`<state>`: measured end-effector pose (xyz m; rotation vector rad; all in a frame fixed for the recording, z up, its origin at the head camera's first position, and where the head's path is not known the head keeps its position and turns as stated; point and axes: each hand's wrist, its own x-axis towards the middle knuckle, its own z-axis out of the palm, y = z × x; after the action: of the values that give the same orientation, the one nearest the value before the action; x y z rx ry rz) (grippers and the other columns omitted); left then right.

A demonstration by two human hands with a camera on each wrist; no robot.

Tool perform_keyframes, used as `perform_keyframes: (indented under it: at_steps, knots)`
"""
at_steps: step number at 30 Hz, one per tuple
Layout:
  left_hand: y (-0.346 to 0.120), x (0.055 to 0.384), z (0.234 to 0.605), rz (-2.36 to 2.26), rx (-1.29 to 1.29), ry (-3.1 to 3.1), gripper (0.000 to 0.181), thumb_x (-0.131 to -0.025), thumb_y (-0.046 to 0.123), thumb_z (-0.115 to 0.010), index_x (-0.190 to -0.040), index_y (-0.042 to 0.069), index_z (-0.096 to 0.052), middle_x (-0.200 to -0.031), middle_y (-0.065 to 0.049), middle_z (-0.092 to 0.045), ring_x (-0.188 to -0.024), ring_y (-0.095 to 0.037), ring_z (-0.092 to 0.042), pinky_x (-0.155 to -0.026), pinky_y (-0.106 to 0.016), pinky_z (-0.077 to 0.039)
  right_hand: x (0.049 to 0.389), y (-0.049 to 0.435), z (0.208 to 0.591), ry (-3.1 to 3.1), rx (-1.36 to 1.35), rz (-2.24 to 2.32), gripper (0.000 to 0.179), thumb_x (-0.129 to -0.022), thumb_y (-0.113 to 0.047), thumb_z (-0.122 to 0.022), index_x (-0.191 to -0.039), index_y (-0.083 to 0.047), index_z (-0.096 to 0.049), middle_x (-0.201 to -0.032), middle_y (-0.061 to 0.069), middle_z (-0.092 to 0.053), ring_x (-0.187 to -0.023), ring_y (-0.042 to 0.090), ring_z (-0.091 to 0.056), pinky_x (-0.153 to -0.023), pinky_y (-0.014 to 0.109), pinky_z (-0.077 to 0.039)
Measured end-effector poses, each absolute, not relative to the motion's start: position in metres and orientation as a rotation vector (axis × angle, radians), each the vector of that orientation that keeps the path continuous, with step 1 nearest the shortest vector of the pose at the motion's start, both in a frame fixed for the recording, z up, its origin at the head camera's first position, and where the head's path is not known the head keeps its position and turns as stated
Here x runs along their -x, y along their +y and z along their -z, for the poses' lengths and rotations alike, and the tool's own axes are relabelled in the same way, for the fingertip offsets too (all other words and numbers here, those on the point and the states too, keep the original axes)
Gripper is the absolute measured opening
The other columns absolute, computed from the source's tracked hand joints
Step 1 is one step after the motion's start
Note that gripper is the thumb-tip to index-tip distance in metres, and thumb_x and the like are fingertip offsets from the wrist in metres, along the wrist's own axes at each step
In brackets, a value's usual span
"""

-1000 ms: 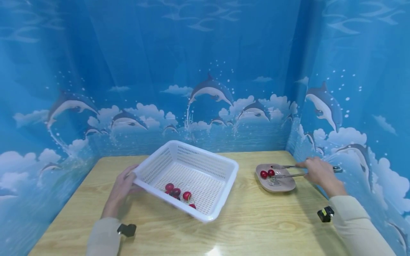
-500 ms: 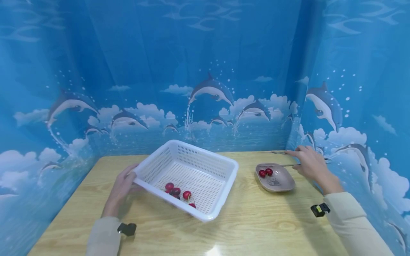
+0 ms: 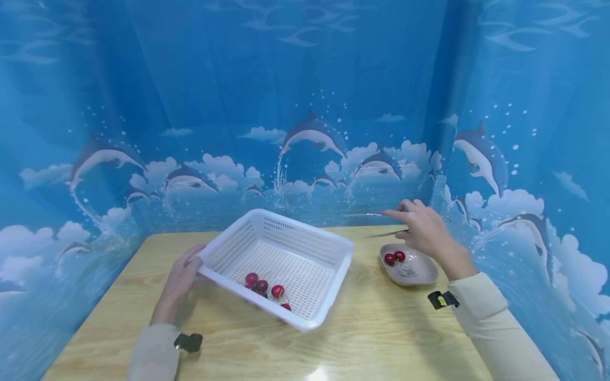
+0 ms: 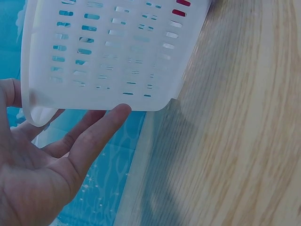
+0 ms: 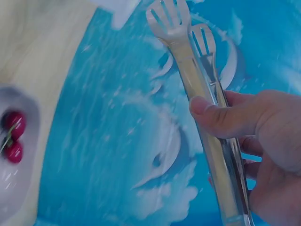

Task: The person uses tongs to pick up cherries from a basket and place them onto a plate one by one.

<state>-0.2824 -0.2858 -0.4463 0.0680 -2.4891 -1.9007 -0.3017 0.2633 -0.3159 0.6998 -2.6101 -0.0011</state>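
My left hand [image 3: 181, 278] holds the white plastic basket [image 3: 340, 296] by its left corner. In the left wrist view its fingers [image 4: 94, 139] lie along the basket's perforated side. Several red cherries [image 3: 278, 291] are gathered at the near side inside the basket. My right hand [image 3: 421, 230] grips metal tongs [image 5: 197, 84] with slotted, fork-like ends, thumb on one arm and fingers on the other. Nothing is between the tongs' spread ends. They are raised over the back edge of the table, behind a small pinkish dish [image 3: 424, 270] with two cherries [image 3: 394, 257] in it.
Everything stands on a light wood-grain table [image 3: 381, 338]. A blue curtain [image 3: 305, 106] printed with dolphins hangs behind the table and along both sides. The dish stands to the right of the basket.
My right hand has lifted the tongs out of the dish and carried them up and to the left, toward the basket. My left hand and the basket have stayed put.
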Motion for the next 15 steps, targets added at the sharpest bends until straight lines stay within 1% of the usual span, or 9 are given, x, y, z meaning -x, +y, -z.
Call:
perform_keyframes:
  at_steps: [3,9,15]
  knots:
    - [-0.286,0.282,0.447,1.903,-0.062,-2.482,0.059,-0.107,0.019,-0.032,-0.164,0.009,-0.023,-0.157,-0.032,-0.040,-0.128,-0.045,-0.060,-0.099,-0.050,-0.062,0.301,0.243,0.308,-2.635,-0.732,0.009,0.058,-0.079,-0.007,-0.087,-0.133,-0.021,-0.071,-0.112,0.011,-0.068,-0.092,0.027,-0.057,-0.061,0.032,-0.046]
    - [-0.286,0.282,0.446,1.894,-0.060,-2.493,0.059,-0.107,0.019,-0.030,-0.164,0.009,-0.022,-0.158,-0.032,-0.038,-0.130,-0.046,-0.058,-0.099,-0.048,-0.063,0.300,0.205,0.298,-2.736,-0.777,0.084,0.057,-0.080,-0.012,-0.088,-0.133,-0.024,-0.071,-0.112,0.008,-0.067,-0.093,0.024,-0.054,-0.063,0.028,-0.045]
    - [-0.286,0.283,0.446,1.889,-0.072,-2.499,0.059,-0.107,0.019,-0.030,-0.165,0.010,-0.022,-0.159,-0.032,-0.038,-0.130,-0.046,-0.058,-0.099,-0.048,-0.063,0.302,0.173,0.291,-2.785,-0.846,0.083,0.056,-0.081,-0.014,-0.088,-0.133,-0.025,-0.071,-0.113,0.007,-0.067,-0.097,0.024,-0.055,-0.066,0.028,-0.047]
